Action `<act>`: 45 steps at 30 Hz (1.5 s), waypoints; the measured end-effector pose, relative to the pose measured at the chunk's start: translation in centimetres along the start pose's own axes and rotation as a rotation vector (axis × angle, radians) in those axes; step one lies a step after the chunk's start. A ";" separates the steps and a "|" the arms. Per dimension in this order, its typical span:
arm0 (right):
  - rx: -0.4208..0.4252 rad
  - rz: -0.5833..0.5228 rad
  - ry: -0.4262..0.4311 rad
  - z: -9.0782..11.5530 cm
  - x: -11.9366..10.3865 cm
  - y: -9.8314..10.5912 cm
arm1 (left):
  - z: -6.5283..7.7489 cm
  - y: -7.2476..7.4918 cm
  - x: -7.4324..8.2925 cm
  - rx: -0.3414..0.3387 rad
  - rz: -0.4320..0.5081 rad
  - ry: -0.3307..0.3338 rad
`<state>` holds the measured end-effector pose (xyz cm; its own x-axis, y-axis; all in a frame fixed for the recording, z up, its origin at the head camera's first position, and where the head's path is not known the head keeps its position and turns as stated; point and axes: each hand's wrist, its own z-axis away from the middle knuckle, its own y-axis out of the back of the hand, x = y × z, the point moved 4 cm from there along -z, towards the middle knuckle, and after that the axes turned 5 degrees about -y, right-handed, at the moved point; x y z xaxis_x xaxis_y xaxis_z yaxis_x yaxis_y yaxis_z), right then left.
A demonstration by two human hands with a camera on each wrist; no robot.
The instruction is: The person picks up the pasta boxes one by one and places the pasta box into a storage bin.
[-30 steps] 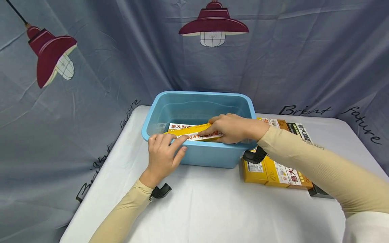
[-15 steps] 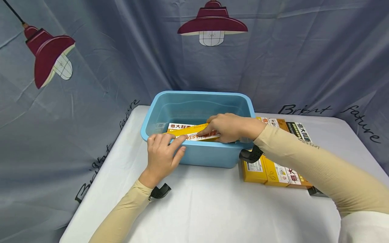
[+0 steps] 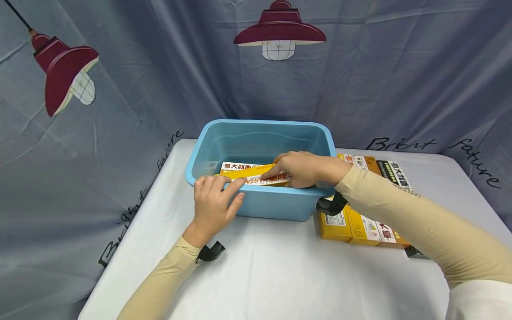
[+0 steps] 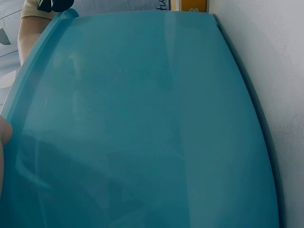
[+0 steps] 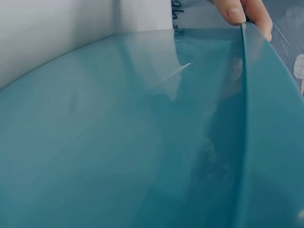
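Observation:
A yellow and white pasta box (image 3: 256,170) lies slanted inside a blue plastic bin (image 3: 276,205), along the near wall. My right hand (image 3: 305,170) reaches over the near rim and grips this box toward its right end. My left hand (image 3: 213,202) holds the near rim at the left, fingers bent over it beside the box's left end and thumb outside. In the right wrist view the left hand (image 5: 242,13) straddles the rim. Another pasta box (image 3: 236,166) with a white label shows behind the first. Most of the right fingertips are hidden.
Right of the bin, several yellow pasta boxes (image 3: 362,226) and black ones (image 3: 394,172) lie on the white tablecloth (image 3: 280,271), partly under my right forearm. A grey curtain (image 3: 200,66) printed with lamps hangs behind the table.
Both hands stay almost where they were. The right forearm has shifted very slightly left, and the box stays in the right hand against the near wall.

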<state>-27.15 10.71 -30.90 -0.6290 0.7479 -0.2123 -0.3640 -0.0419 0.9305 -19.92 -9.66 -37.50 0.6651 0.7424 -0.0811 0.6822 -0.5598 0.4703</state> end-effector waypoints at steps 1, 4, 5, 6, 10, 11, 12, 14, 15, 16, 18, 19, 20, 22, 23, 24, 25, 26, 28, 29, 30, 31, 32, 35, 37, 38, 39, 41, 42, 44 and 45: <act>0.001 -0.003 0.000 -0.1 0.0 -0.1 | 0.0 0.0 0.0 -0.005 -0.001 0.003; -0.001 -0.025 -0.003 -0.2 0.2 -0.3 | 0.2 0.0 -0.1 -0.017 -0.002 0.008; -0.003 -0.039 0.000 -0.2 0.3 -0.5 | 0.2 0.0 -0.1 -0.021 -0.003 0.008; -0.009 -0.055 -0.005 -0.3 0.4 -0.6 | 0.2 0.0 -0.1 -0.025 -0.004 0.007; -0.048 -0.126 -0.034 -0.5 1.0 -1.4 | 0.1 0.0 -0.1 -0.029 -0.002 0.002; -0.057 -0.139 -0.044 -0.5 1.2 -1.5 | 0.1 0.0 -0.1 -0.028 -0.002 0.000; -0.062 -0.148 -0.051 -0.5 1.3 -1.7 | 0.1 0.0 -0.1 -0.027 -0.002 0.000; -0.071 -0.164 -0.055 -0.6 1.5 -1.9 | 0.1 0.0 -0.1 -0.025 -0.004 0.001; -0.074 -0.169 -0.057 -0.6 1.6 -2.0 | 0.1 0.0 -0.2 -0.025 -0.004 0.001; -0.073 -0.170 -0.058 -0.6 1.7 -2.1 | 0.1 0.0 -0.2 -0.024 -0.005 0.001; -0.071 -0.168 -0.056 -0.6 1.8 -2.2 | 0.1 0.0 -0.2 -0.024 -0.005 0.001; -0.070 -0.165 -0.057 -0.5 1.9 -2.2 | 0.1 0.0 -0.2 -0.024 -0.005 0.001; -0.067 -0.157 -0.056 -0.5 1.9 -2.1 | 0.0 0.0 -0.1 -0.024 -0.005 0.000; -0.061 -0.153 -0.066 -0.3 2.0 -2.0 | 0.0 0.0 -0.1 -0.023 -0.005 -0.001; -0.054 -0.144 -0.063 -0.2 2.0 -1.9 | 0.0 0.0 -0.1 -0.022 -0.005 -0.002; -0.042 -0.134 -0.054 0.0 2.1 -1.7 | 0.0 0.0 -0.1 -0.022 -0.006 -0.002; -0.027 -0.126 -0.052 0.2 2.2 -1.5 | 0.0 0.0 -0.1 -0.022 -0.006 -0.002; -0.009 -0.120 -0.045 0.5 2.4 -1.2 | 0.0 0.0 -0.1 -0.022 -0.006 -0.003; 0.035 -0.106 -0.027 1.2 2.6 -0.4 | 0.0 0.0 -0.1 -0.022 -0.007 -0.003; 0.063 -0.097 -0.019 1.7 2.8 0.0 | 0.0 0.0 -0.1 -0.020 -0.007 -0.003; 0.093 -0.095 -0.018 2.2 3.0 0.4 | 0.0 0.1 -0.2 -0.020 -0.006 -0.002; 0.122 -0.096 -0.023 2.7 3.3 0.9 | 0.0 0.1 -0.2 -0.019 -0.007 0.000; 0.154 -0.096 -0.024 3.4 3.6 1.3 | 0.0 0.1 -0.2 -0.018 -0.007 0.000; 0.245 -0.087 -0.049 5.5 4.7 2.3 | 0.1 0.1 -0.2 -0.017 -0.008 0.002; 0.300 -0.084 -0.084 7.0 5.7 2.7 | 0.1 0.1 -0.2 -0.018 -0.010 0.002; 0.325 -0.081 -0.107 7.8 6.3 2.7 | 0.1 0.1 -0.2 -0.019 -0.010 0.000; 0.344 -0.077 -0.138 8.6 7.0 2.7 | 0.1 0.1 -0.2 -0.019 -0.011 0.000; 0.372 -0.072 -0.218 10.2 8.4 2.5 | 0.1 0.1 -0.2 -0.020 -0.011 -0.001; 0.383 -0.071 -0.261 10.9 9.2 2.3 | 0.1 0.1 -0.2 -0.020 -0.010 -0.001; 0.388 -0.058 -0.343 12.4 11.0 1.7 | 0.0 0.0 -0.1 -0.018 -0.010 0.000; 0.383 -0.053 -0.383 13.1 11.9 1.4 | 0.0 0.0 -0.1 -0.017 -0.009 0.001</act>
<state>-26.10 28.24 -28.22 -0.2954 0.9333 -0.2044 -0.0669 0.1932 0.9789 -19.97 -9.79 -37.50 0.6586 0.7477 -0.0849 0.6830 -0.5466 0.4845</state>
